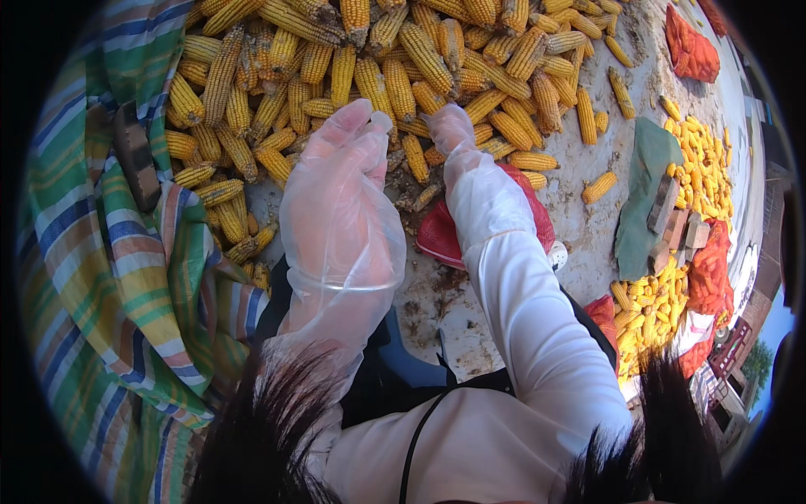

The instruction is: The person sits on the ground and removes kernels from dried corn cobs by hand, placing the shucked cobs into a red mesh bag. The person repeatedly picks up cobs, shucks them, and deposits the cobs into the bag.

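Observation:
My left hand (343, 208), in a clear plastic glove, is raised in front of the heap of yellow corn cobs (403, 53). Its fingers are extended and slightly cupped, and nothing shows in its grasp. My right hand (451, 129), gloved the same way, reaches down to the near edge of the heap. Its curled fingers close at the lower end of a corn cob (427, 96); the fingertips are partly hidden. Beneath my right forearm lies a red mesh bag (441, 233), partly covered by the sleeve. Husked cobs lie all around both hands.
A striped woven sheet (126, 277) bunches up on the left, with a dark brick (135, 157) on it. Loose cobs (599, 188) dot the dirty pale ground. On the right are a second corn pile (702, 170), a green cloth (642, 195), several bricks (677, 227) and filled red mesh bags (711, 268).

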The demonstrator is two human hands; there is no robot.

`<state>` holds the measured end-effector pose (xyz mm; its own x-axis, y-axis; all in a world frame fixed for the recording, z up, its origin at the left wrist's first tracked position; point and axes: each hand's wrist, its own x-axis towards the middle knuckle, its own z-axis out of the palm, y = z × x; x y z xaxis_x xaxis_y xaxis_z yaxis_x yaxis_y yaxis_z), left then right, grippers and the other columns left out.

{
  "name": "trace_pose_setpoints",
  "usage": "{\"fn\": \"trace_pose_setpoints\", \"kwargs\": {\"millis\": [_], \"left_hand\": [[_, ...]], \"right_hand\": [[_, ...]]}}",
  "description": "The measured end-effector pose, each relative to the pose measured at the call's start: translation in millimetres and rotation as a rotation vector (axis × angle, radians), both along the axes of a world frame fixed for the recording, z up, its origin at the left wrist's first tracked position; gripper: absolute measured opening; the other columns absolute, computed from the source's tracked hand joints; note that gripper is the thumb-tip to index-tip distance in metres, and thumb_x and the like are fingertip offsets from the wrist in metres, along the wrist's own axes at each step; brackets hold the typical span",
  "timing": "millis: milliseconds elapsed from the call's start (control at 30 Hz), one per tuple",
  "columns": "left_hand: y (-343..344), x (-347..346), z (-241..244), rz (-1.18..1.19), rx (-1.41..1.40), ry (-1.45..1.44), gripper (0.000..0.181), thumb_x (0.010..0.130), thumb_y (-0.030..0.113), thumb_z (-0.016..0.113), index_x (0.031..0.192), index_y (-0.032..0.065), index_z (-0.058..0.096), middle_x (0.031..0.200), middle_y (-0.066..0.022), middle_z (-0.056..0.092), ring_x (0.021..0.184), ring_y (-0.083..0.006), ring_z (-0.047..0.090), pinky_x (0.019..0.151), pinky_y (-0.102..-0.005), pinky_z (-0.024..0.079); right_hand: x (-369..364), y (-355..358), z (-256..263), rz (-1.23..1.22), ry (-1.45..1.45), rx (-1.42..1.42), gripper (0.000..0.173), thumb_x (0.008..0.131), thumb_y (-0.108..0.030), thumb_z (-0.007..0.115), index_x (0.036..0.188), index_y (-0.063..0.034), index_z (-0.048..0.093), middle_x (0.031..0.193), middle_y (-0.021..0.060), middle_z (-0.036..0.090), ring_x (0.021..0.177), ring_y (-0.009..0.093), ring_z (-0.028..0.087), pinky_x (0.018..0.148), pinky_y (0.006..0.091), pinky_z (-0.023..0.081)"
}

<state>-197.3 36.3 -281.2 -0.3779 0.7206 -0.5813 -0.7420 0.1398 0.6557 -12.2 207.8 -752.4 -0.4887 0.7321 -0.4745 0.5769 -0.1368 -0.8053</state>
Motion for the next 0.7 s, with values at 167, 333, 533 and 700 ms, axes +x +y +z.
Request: {"fn": "trace_pose_setpoints", "kwargs": {"millis": [167,333,533,700], "left_hand": [[-6.7,-4.7,2.5,0.088,-0.087,0.018,0.033,0.095,0.007,0.061,0.128,0.0038,0.058,0.124,-0.0081,0.061,0.123,-0.0170,0.055,0.106,-0.0334,0.035],[-4.7,-5.3,6.5,0.080,-0.068,0.037,0.036,0.092,0.007,0.064,0.127,0.0044,0.058,0.121,-0.0076,0.062,0.121,-0.0159,0.056,0.108,-0.0337,0.031],[-7.1,7.1,-2.4,-0.017,-0.066,0.101,0.043,0.086,0.015,0.074,0.127,0.0090,0.059,0.111,-0.0060,0.064,0.114,-0.0167,0.058,0.100,-0.0346,0.034],[-8.9,39.7,17.6,-0.241,-0.296,-0.013,0.040,0.092,0.021,0.070,0.125,-0.0004,0.061,0.112,-0.0071,0.062,0.098,-0.0172,0.059,0.082,-0.0320,0.046]], "right_hand": [[-46.2,-38.8,112.8,-0.156,-0.301,-0.323,0.057,0.094,-0.061,0.062,0.128,-0.0151,0.069,0.122,0.0061,0.069,0.109,0.022,0.063,0.103,0.0461,0.043],[-30.4,-91.5,214.7,-0.531,0.382,-0.688,0.052,0.092,-0.051,0.072,0.126,-0.0119,0.064,0.109,0.0040,0.066,0.092,0.014,0.061,0.081,0.0285,0.048],[10.0,-130.7,327.6,-0.422,0.871,-0.484,0.060,0.094,-0.037,0.070,0.143,-0.0079,0.048,0.138,0.0106,0.060,0.126,0.025,0.059,0.109,0.0421,0.046],[16.7,-152.2,390.6,-0.547,0.977,-0.165,0.068,0.084,0.002,0.078,0.144,0.0007,0.046,0.142,0.0114,0.055,0.128,0.021,0.056,0.111,0.0361,0.043]]}}
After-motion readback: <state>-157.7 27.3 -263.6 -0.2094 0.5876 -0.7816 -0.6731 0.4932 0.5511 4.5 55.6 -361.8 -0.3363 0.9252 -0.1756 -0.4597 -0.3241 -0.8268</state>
